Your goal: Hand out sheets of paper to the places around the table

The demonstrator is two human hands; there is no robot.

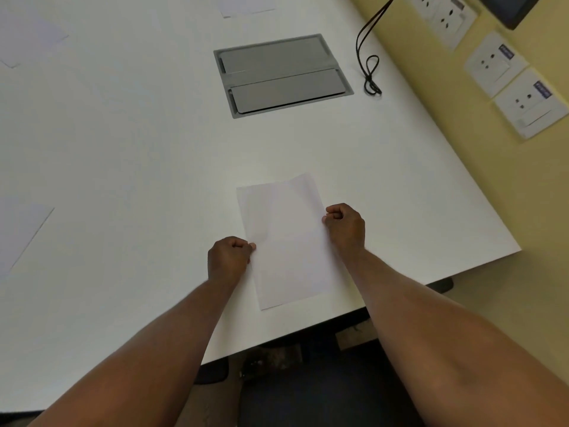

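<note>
A white sheet of paper [286,241] lies flat on the white table [138,149], close to the near edge and a little turned. The left hand [229,260] is at the left side of the sheet. Its fingers are curled in tight, and the thumb and first finger pinch the paper's left edge. The right hand [345,226] is at the right side of the sheet, a bit farther up. Its fingers are curled in too, and they pinch the right edge. Both bare arms reach in from the bottom of the view. More sheets lie around the table. One sheet [21,232] is at the left edge of the view, near the person's side. Another sheet [27,38] is far off at the top left. A third sheet [246,4] is at the far side, near the top, and only part of it shows. In the middle of the table, past the held sheet, there is a grey metal box [283,75] set into the top, with two flat lids, both shut. Just to the right of it, a thin black cord [369,69] hangs down and loops on the table. The wall [492,195] on the right is yellow, and it has white wall sockets [492,63] in a row.
</note>
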